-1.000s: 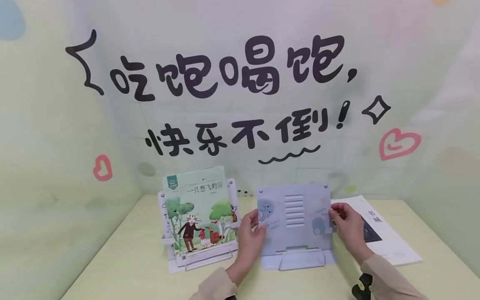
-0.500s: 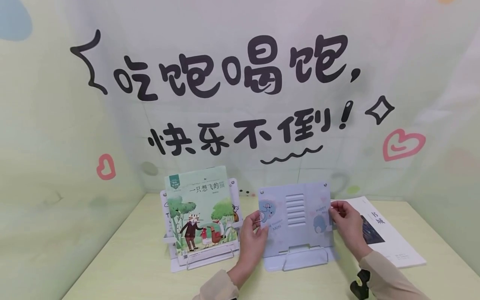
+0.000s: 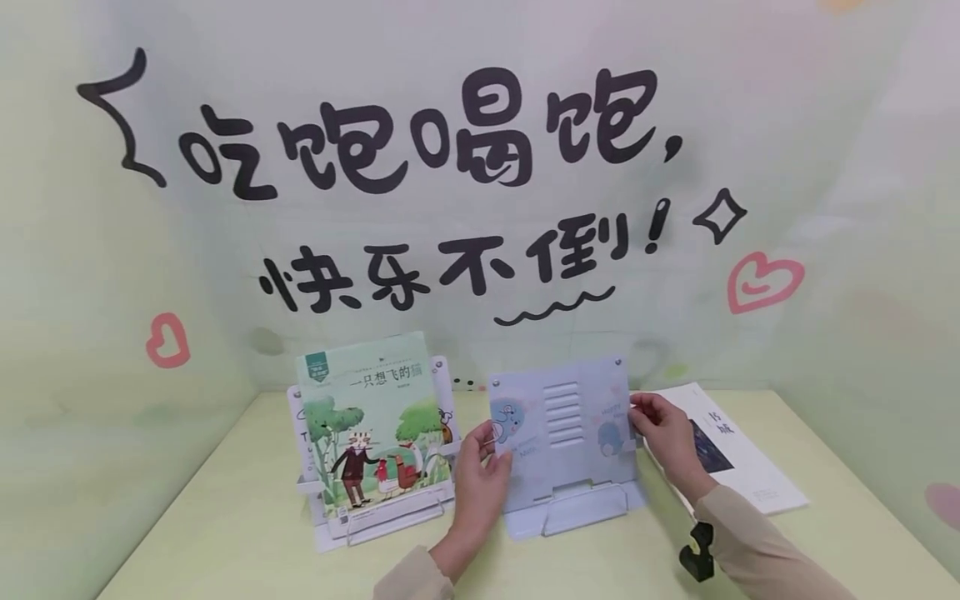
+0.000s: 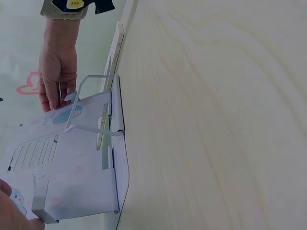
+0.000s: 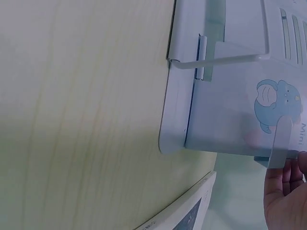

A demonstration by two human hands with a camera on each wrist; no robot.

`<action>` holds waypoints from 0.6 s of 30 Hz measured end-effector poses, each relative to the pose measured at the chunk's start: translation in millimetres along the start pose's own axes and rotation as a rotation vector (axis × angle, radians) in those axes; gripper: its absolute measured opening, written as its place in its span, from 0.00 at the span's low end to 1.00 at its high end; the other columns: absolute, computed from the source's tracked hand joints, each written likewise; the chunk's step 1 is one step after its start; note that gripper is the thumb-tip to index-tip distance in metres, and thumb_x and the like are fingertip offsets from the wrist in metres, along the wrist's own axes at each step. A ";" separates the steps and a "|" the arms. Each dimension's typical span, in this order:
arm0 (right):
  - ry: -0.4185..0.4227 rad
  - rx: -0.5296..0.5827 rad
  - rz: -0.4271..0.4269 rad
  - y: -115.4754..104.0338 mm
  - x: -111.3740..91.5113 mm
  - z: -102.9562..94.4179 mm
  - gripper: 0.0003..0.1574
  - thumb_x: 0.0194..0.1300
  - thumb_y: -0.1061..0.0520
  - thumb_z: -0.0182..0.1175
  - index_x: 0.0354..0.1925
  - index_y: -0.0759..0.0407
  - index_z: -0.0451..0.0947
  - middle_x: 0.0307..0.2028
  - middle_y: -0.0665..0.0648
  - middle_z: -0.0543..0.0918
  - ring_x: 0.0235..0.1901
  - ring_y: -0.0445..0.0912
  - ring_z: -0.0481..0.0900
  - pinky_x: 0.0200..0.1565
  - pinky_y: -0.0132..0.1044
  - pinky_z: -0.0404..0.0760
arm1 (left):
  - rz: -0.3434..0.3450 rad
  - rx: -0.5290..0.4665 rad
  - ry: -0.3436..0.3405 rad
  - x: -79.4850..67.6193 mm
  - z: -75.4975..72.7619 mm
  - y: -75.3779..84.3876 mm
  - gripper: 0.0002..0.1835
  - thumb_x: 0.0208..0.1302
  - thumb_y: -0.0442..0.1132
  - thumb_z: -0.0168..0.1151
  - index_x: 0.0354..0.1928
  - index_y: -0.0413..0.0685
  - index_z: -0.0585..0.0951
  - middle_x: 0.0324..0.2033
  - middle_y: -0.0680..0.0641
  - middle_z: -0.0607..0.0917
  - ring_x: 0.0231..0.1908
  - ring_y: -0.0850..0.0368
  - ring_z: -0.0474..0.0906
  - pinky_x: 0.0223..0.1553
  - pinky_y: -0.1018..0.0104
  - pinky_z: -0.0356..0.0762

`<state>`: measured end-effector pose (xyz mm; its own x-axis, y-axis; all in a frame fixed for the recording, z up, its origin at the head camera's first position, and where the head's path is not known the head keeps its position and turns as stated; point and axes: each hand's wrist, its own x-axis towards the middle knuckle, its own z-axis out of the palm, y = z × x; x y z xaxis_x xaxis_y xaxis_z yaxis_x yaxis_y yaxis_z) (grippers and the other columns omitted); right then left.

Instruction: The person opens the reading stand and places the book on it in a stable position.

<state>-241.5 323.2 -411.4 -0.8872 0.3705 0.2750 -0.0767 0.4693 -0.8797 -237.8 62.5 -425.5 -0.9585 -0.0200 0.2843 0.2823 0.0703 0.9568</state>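
A pale blue book stand (image 3: 562,479) with a cartoon print and a row of slots stands tilted back on the table. My left hand (image 3: 480,483) grips its left edge, fingers behind and thumb at the front, right by a small side clip (image 4: 41,201). On the opposite edge my right hand (image 3: 667,433) pinches the stand with thumb and fingers, just beside the other side clip (image 5: 282,141). A wire page holder (image 3: 585,508) sticks out at the stand's foot. The fingertips behind the panel are hidden.
To the left, a picture book (image 3: 375,433) with a green cover leans on a second, white book stand (image 3: 442,379). Behind my right hand lies a white book (image 3: 757,467) on the pale wooden table (image 3: 247,500). A printed curtain (image 3: 450,333) hangs at the back.
The head view has turned, so the whole scene sits further left in it. Both hands stay at the stand's two edges, with little visible movement of the stand.
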 end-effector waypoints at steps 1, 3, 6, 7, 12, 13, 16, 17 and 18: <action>-0.006 0.004 0.002 -1.0 1.1 2.7 0.14 0.65 0.66 0.56 0.48 0.71 0.75 0.38 0.64 0.80 0.30 0.33 0.72 0.33 0.22 0.76 | 0.001 0.004 0.005 0.3 -2.2 -0.1 0.24 0.58 0.25 0.58 0.58 0.34 0.69 0.49 0.39 0.76 0.49 0.48 0.74 0.52 0.60 0.76; -0.018 0.008 0.004 -2.8 1.6 5.0 0.14 0.65 0.66 0.56 0.49 0.71 0.75 0.39 0.65 0.80 0.30 0.34 0.72 0.34 0.22 0.76 | -0.001 0.006 0.009 0.5 -4.9 0.1 0.24 0.58 0.26 0.58 0.58 0.34 0.69 0.50 0.39 0.75 0.50 0.48 0.74 0.54 0.59 0.75; -0.031 -0.015 -0.026 -2.1 2.0 -0.6 0.15 0.66 0.65 0.55 0.49 0.71 0.74 0.40 0.66 0.80 0.31 0.32 0.73 0.34 0.22 0.77 | 0.040 0.001 0.019 -2.2 -5.5 1.2 0.26 0.58 0.27 0.59 0.60 0.35 0.68 0.54 0.39 0.73 0.56 0.44 0.70 0.59 0.54 0.70; -0.021 -0.042 -0.060 -0.8 2.3 -5.5 0.14 0.65 0.65 0.56 0.49 0.71 0.75 0.39 0.67 0.81 0.31 0.31 0.73 0.34 0.21 0.76 | 0.066 0.001 0.025 -3.6 -5.1 1.5 0.26 0.58 0.27 0.59 0.60 0.36 0.68 0.56 0.40 0.72 0.58 0.44 0.69 0.61 0.53 0.68; 0.131 -0.330 -0.182 24.6 10.1 -55.0 0.11 0.63 0.66 0.56 0.44 0.71 0.78 0.36 0.69 0.83 0.29 0.37 0.76 0.33 0.30 0.74 | 0.239 -0.087 -0.060 -18.6 4.8 14.0 0.27 0.58 0.24 0.57 0.61 0.37 0.67 0.58 0.41 0.70 0.61 0.45 0.65 0.65 0.62 0.62; 0.161 -0.380 -0.171 31.4 10.2 -67.3 0.11 0.62 0.66 0.56 0.43 0.71 0.78 0.36 0.70 0.82 0.29 0.42 0.77 0.34 0.34 0.74 | 0.240 -0.113 -0.106 -23.7 9.2 17.8 0.26 0.58 0.24 0.57 0.60 0.37 0.67 0.57 0.41 0.71 0.60 0.46 0.66 0.64 0.65 0.63; 0.171 -0.507 -0.093 53.6 8.7 -101.0 0.13 0.62 0.66 0.54 0.43 0.74 0.76 0.35 0.72 0.81 0.32 0.56 0.78 0.34 0.44 0.71 | 0.132 -0.227 -0.265 -41.7 26.8 26.6 0.24 0.60 0.27 0.56 0.59 0.35 0.68 0.53 0.40 0.74 0.55 0.49 0.71 0.60 0.68 0.68; 0.147 -0.535 -0.064 59.4 7.1 -109.7 0.13 0.62 0.66 0.54 0.43 0.76 0.76 0.34 0.72 0.81 0.33 0.59 0.78 0.33 0.45 0.70 | 0.072 -0.247 -0.306 -48.0 33.9 27.8 0.23 0.60 0.28 0.57 0.59 0.35 0.68 0.52 0.41 0.75 0.53 0.51 0.73 0.58 0.69 0.70; 0.113 -0.562 -0.037 64.4 5.6 -117.1 0.14 0.62 0.66 0.53 0.43 0.77 0.75 0.34 0.73 0.80 0.33 0.60 0.77 0.33 0.44 0.70 | 0.014 -0.266 -0.341 -53.9 41.2 27.9 0.23 0.61 0.29 0.57 0.58 0.34 0.69 0.51 0.41 0.76 0.51 0.52 0.74 0.56 0.71 0.72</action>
<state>-198.0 449.3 -421.1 -0.8321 0.4142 0.3688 0.1738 0.8262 -0.5359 -179.9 106.6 -416.6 -0.9001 0.3127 0.3033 0.2527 -0.1921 0.9483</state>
